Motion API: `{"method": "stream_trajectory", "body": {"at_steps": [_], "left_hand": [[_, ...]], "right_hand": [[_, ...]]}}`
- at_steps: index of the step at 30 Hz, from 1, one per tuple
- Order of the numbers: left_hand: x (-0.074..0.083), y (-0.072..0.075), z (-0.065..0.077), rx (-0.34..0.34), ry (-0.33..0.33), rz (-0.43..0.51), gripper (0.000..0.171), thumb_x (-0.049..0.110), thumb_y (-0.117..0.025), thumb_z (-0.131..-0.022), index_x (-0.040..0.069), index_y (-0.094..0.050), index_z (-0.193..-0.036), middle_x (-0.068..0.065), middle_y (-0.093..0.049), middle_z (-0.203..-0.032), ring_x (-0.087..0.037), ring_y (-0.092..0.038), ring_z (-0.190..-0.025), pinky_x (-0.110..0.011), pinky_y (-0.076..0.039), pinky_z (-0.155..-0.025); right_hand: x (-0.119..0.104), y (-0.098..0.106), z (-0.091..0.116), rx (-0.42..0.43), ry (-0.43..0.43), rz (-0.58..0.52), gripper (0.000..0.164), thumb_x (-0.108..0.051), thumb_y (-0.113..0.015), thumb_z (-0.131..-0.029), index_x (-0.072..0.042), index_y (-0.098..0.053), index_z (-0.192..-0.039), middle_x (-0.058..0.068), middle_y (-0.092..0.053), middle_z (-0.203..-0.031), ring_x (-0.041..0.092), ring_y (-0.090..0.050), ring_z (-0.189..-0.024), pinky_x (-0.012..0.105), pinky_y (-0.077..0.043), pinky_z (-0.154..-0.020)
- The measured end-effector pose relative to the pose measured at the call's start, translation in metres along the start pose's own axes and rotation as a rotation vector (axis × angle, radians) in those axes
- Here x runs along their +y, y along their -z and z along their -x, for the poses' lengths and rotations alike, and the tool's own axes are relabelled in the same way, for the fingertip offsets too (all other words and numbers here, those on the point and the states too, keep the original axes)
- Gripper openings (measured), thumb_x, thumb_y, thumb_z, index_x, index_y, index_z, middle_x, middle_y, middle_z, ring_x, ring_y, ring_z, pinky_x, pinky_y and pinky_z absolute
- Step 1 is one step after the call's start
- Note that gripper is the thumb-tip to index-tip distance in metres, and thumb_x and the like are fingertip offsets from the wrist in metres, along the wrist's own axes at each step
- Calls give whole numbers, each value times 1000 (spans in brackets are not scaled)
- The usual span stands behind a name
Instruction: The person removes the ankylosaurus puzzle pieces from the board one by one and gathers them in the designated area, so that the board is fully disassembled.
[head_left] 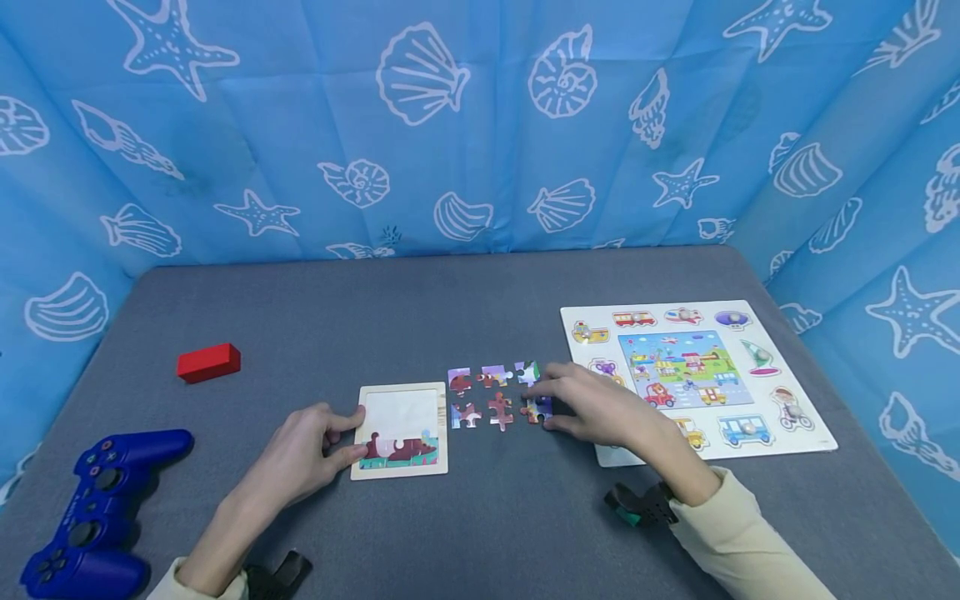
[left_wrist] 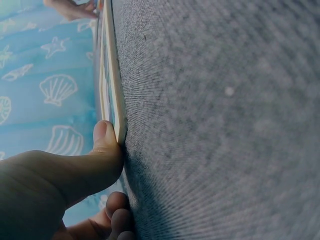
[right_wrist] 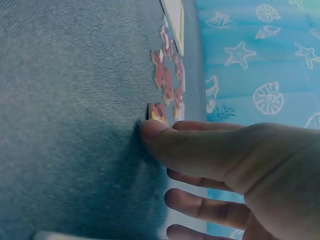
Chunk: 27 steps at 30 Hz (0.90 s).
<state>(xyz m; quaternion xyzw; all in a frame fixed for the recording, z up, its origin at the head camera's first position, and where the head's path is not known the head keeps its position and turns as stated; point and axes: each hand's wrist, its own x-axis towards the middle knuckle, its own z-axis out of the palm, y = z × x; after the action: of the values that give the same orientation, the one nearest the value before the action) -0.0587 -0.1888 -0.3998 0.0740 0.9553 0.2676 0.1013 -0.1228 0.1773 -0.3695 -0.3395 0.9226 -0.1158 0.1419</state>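
Observation:
A small square wooden puzzle tray [head_left: 442, 433] lies on the grey table, its bottom row filled with brown and teal pieces. My left hand [head_left: 303, 450] holds the tray by its left side; in the left wrist view the thumb [left_wrist: 107, 150] presses at a corner. To the right of the tray lie several loose jigsaw pieces [head_left: 500, 408] in two rows. At the lower right of that group, my right hand [head_left: 592, 404] pinches a puzzle piece [head_left: 537, 410] between thumb and index finger, partly covering it. The right wrist view shows the thumb tip [right_wrist: 154, 129] right at its edge.
A larger white board with vehicle pegs [head_left: 795, 433] lies at the right, partly under the right hand in the head view. A red block [head_left: 208, 363] sits at the left, with a blue game controller [head_left: 105, 508] nearer. A blue shell-print curtain [head_left: 480, 125] hangs behind.

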Motion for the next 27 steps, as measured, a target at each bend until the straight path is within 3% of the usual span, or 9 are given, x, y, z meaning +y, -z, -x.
{"method": "stream_trajectory", "body": {"at_steps": [4,13,27], "left_hand": [[1,0,0,0,5,-5,47,17,-85,-83,5,-72,-127,-2,-54,-79,-14,-46,-71,-25,-34,-58],[0,0,0,-2,2,-6,47,17,-85,-84,5,-71,-127,-2,-53,-78,-14,-45,-71,-25,-34,-57],[-1,0,0,4,-8,-3,48,17,-85,-83,6,-71,-128,-1,-52,-77,-13,-45,-70,-24,-33,-57]], "right_hand": [[2,-2,2,-6,-19,-17,40,-18,-80,-89,-17,-72,-129,3,-68,-111,12,-60,-93,32,-50,-78],[7,-6,7,38,-1,-54,38,-19,-78,-91,-18,-73,-128,-3,-60,-94,6,-42,-75,22,-35,-65],[9,-9,4,49,5,-62,35,-15,-76,-92,-17,-74,-127,-1,-63,-97,7,-46,-78,22,-38,-68]]}}
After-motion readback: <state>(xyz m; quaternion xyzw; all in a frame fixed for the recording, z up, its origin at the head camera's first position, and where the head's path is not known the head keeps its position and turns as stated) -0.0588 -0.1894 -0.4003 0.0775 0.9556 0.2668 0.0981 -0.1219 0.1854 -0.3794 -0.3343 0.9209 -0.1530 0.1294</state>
